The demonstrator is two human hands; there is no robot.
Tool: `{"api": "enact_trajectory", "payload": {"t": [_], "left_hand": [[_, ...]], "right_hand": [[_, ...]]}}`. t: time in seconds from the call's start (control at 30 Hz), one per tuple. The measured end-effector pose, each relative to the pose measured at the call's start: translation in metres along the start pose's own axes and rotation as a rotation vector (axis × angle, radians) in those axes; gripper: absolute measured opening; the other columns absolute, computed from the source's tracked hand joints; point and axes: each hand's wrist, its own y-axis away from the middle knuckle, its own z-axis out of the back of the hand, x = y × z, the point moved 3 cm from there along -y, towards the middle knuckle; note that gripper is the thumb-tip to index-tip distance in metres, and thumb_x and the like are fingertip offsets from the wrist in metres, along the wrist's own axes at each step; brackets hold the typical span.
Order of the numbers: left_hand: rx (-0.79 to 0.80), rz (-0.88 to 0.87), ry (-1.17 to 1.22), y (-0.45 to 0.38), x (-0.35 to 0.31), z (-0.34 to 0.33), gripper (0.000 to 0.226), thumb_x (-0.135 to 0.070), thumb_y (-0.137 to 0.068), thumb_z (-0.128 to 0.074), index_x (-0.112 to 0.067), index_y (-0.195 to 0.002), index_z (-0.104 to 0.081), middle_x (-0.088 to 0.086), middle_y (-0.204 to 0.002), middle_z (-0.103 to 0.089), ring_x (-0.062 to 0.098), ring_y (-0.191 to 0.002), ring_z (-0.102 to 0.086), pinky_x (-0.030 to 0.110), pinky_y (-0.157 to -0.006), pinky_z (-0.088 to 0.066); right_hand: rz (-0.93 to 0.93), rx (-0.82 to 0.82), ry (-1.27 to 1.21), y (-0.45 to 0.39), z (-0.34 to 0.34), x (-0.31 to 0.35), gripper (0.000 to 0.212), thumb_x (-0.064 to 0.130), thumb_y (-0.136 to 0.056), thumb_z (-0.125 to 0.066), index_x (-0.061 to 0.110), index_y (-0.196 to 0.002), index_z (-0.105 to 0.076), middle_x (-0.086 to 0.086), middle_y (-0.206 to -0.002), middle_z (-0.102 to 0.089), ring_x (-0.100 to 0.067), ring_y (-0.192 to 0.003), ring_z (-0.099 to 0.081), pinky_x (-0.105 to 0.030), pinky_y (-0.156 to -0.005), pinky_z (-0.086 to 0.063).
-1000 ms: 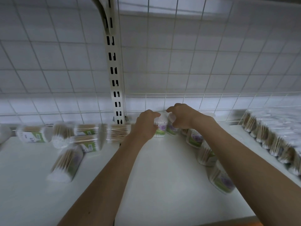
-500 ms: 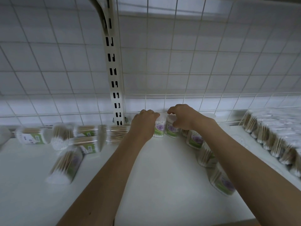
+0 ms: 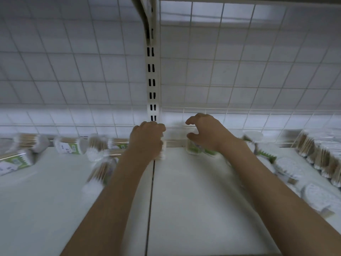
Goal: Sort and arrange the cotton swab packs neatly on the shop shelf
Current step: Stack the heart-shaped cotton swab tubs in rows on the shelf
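My left hand (image 3: 147, 138) is closed around an upright cotton swab pack (image 3: 163, 151) at the back of the white shelf (image 3: 184, 200), below the slotted upright. My right hand (image 3: 204, 133) hovers with curled, spread fingers over another upright pack with a green label (image 3: 192, 148), above it and not gripping it. Several swab packs lie on their sides at the back left (image 3: 71, 145). A row of upright round packs (image 3: 287, 167) runs along my right forearm, partly hidden by it.
A slotted shelf upright (image 3: 152, 80) rises at the back centre against a wire grid back panel (image 3: 239, 71). Bagged cotton swabs (image 3: 321, 156) are stacked at the far right. A seam (image 3: 150, 200) splits the shelf board between my arms.
The view has shifted, so the shelf contents appear further right. My left hand has pulled its pack leftward, apart from the other one. My right hand has lifted and spread its fingers off the pack.
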Motion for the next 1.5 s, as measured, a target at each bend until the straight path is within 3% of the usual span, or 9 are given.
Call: {"api": "enact_trajectory", "payload": {"t": [0.2,0.4,0.6,0.83,0.97,1.17,1.3,1.4,1.5], "left_hand": [[0.166,0.117,-0.084,0.025,0.051,0.007,0.045,-0.024,-0.086,-0.058,-0.026,-0.130,-0.047,-0.002,-0.127,-0.052,0.020,-0.118,-0.046,0.033,-0.094,-0.035],[0.207,0.149,-0.092,0.044,0.074,0.000,0.034,-0.019,-0.078,-0.061,-0.016,-0.111,-0.052,0.003,-0.109,-0.052,0.024,-0.105,-0.049,0.029,-0.075,-0.034],[0.231,0.177,-0.119,0.050,0.082,-0.006,0.048,-0.020,-0.078,-0.056,-0.021,-0.126,-0.048,0.002,-0.120,-0.052,0.025,-0.114,-0.045,0.037,-0.096,-0.033],[0.245,0.157,-0.243,0.051,0.077,-0.019,0.050,-0.014,-0.086,-0.049,-0.019,-0.134,-0.038,0.003,-0.130,-0.049,0.025,-0.123,-0.041,0.041,-0.102,-0.028],[0.197,0.115,-0.293,0.048,0.073,-0.017,0.041,-0.018,-0.085,-0.050,-0.017,-0.126,-0.046,0.003,-0.126,-0.049,0.025,-0.118,-0.042,0.037,-0.099,-0.029],[0.102,0.027,-0.166,0.051,0.060,-0.009,0.048,-0.044,-0.084,-0.051,-0.026,-0.128,-0.044,0.000,-0.118,-0.046,0.025,-0.111,-0.046,0.040,-0.094,-0.033],[0.109,-0.052,-0.018,0.049,0.046,-0.007,0.053,-0.039,-0.086,-0.054,-0.028,-0.135,-0.038,0.003,-0.113,-0.039,0.025,-0.100,-0.048,0.034,-0.083,-0.040],[0.133,-0.114,0.042,0.043,0.031,-0.007,0.057,-0.033,-0.087,-0.056,-0.026,-0.140,-0.035,0.006,-0.112,-0.038,0.025,-0.098,-0.043,0.029,-0.085,-0.035],[0.184,-0.157,0.112,0.036,0.011,-0.005,0.059,-0.027,-0.083,-0.061,-0.018,-0.136,-0.037,0.004,-0.113,-0.042,0.024,-0.103,-0.043,0.033,-0.087,-0.040]], "right_hand": [[0.067,0.088,-0.055,-0.007,-0.028,0.032,0.046,0.025,-0.090,-0.054,0.015,-0.133,-0.045,-0.006,-0.131,-0.048,-0.021,-0.121,-0.042,-0.027,-0.095,-0.034],[0.001,0.188,-0.079,-0.013,-0.054,0.048,0.052,0.032,-0.088,-0.057,0.014,-0.134,-0.041,-0.008,-0.134,-0.044,-0.024,-0.125,-0.037,-0.031,-0.098,-0.033],[-0.052,0.233,-0.119,-0.012,-0.071,0.052,0.065,0.035,-0.084,-0.063,0.009,-0.137,-0.035,-0.010,-0.130,-0.047,-0.026,-0.122,-0.042,-0.036,-0.097,-0.037],[-0.060,0.226,-0.224,-0.009,-0.085,0.055,0.054,0.028,-0.079,-0.069,0.009,-0.120,-0.039,-0.009,-0.112,-0.058,-0.019,-0.090,-0.051,-0.027,-0.072,-0.037],[-0.060,0.215,-0.277,-0.003,-0.080,0.053,0.054,0.024,-0.074,-0.075,0.012,-0.115,-0.042,-0.008,-0.114,-0.053,-0.019,-0.094,-0.050,-0.028,-0.073,-0.039],[0.009,0.100,-0.238,0.018,-0.044,0.049,0.054,0.023,-0.080,-0.067,0.011,-0.128,-0.044,-0.002,-0.111,-0.040,-0.020,-0.102,-0.042,-0.025,-0.078,-0.036],[-0.049,0.026,-0.255,0.033,-0.018,0.035,0.055,0.016,-0.080,-0.062,0.019,-0.132,-0.043,-0.006,-0.120,-0.037,-0.014,-0.086,-0.044,-0.019,-0.076,-0.036],[-0.056,0.006,-0.215,0.044,-0.001,0.021,0.055,0.015,-0.082,-0.059,0.020,-0.134,-0.043,-0.003,-0.115,-0.035,-0.013,-0.089,-0.042,-0.018,-0.078,-0.034],[-0.108,0.011,-0.177,0.054,0.011,0.002,0.056,0.015,-0.083,-0.059,0.019,-0.135,-0.041,-0.003,-0.119,-0.037,-0.016,-0.093,-0.045,-0.021,-0.077,-0.036]]}}
